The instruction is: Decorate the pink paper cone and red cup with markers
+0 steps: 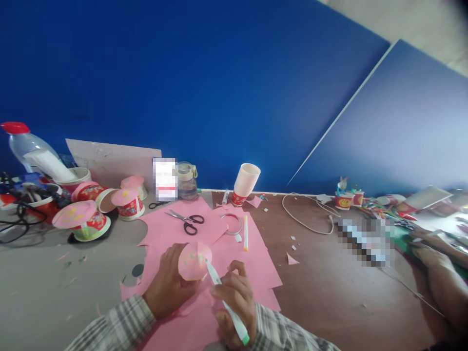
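My left hand (168,282) is closed around a pink paper cone (194,261) and holds it up over the pink paper sheets (234,246). My right hand (236,304) grips a white marker with a green end (225,304). The marker's tip touches the cone's right edge, and faint yellow and green marks show on the cone. Both sleeves are grey plaid.
Black-handled scissors (186,220), a yellow marker (245,233) and a tape ring (234,223) lie on the pink sheets. Pink-topped red cups (127,202) and a bottle (32,151) stand at the left, stacked paper cups (245,184) at the back. Another person's arm (444,278) rests at the right.
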The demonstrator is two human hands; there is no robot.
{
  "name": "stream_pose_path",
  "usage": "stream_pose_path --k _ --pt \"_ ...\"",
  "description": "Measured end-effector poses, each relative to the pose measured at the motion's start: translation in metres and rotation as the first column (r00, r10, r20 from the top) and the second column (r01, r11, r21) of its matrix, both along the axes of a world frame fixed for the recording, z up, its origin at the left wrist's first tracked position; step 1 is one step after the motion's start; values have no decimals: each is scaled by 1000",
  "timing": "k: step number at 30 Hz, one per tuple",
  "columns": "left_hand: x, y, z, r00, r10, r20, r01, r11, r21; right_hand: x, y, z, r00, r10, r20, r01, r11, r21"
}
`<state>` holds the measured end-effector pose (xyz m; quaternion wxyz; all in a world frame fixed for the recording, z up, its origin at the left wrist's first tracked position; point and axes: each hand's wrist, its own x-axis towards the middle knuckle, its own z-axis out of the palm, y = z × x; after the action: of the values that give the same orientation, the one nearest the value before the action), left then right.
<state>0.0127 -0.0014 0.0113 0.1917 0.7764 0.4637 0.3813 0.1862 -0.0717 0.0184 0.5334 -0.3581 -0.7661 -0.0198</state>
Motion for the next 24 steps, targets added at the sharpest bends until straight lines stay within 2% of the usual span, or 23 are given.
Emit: stream_pose_path --k 5,11,24 --pt "-2 2 -3 1000 -21 -14 21 999 -32 -3 -3 -2 999 34 -4 -34 999 -3" --pt "-2 2 -5 1000 -15 -19 15 1000 -22 -4 -2 -8 1000 19 -7 -19 1000 -2" --pt "-1 1 0 999 -34 -27 34 999 -28 -8 -5 -7 1000 10 6 -10 1000 14"
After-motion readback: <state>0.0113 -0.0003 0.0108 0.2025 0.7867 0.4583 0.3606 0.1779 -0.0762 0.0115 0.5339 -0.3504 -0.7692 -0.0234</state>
